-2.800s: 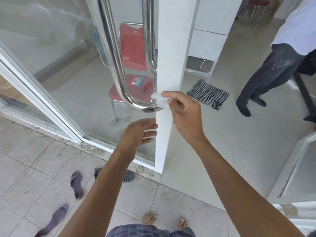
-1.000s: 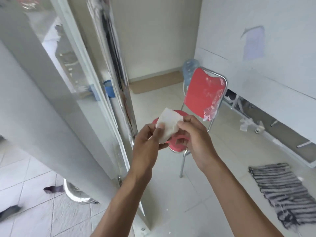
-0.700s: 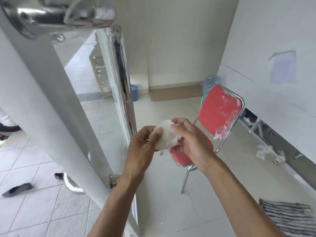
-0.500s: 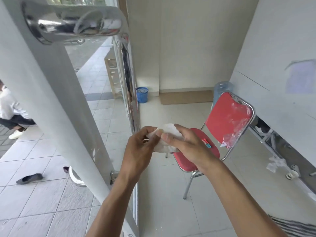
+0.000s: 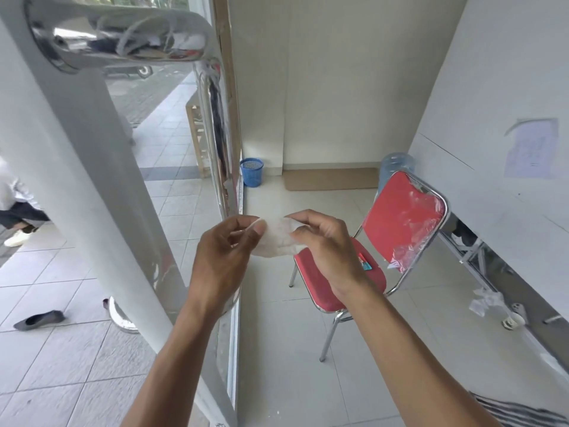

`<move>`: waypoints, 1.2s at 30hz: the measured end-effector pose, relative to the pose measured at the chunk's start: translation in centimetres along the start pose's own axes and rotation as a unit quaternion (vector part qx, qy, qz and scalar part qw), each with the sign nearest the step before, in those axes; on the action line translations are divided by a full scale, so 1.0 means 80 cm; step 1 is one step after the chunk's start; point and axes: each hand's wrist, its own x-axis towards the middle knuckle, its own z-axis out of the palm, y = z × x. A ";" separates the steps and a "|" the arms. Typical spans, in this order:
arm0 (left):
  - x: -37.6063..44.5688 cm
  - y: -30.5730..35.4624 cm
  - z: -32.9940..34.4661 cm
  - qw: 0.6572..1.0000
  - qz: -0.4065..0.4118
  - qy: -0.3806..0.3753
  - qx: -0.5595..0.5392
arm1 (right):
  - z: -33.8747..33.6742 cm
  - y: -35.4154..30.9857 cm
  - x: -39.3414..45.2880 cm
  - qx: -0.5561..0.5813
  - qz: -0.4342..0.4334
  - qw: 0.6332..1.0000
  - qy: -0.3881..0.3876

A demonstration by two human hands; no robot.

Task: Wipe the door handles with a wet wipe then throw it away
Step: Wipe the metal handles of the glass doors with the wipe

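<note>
Both hands have pulled slightly apart since half a second ago, spreading the thin white wet wipe [image 5: 278,240] between them. Left to right: grey flat shoe [image 5: 38,319] on the tiled floor, white door frame with curved chrome door handle [image 5: 123,41] up top, left hand [image 5: 223,257] pinching the wipe's left edge between thumb and forefinger, right hand [image 5: 323,251] with fingers curled on its right edge, small blue mesh bin [image 5: 252,172] against the far wall, red folding chair [image 5: 397,232] just beyond the right hand.

Tiled office-like entrance (glass door [image 5: 172,155], red chair [image 5: 400,223], blue wastebasket [image 5: 252,172])
</note>
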 end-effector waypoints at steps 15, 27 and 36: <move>0.019 -0.026 0.010 0.993 -0.074 -0.025 -0.087 | 0.002 0.024 0.015 0.034 0.053 0.997 0.052; 0.065 -0.087 0.090 0.988 -0.143 -0.048 -0.042 | -0.055 0.090 0.044 0.001 0.101 0.989 0.111; 0.133 -0.157 0.171 0.974 -0.208 0.084 -0.024 | -0.131 0.175 0.152 -0.005 0.175 0.983 -0.064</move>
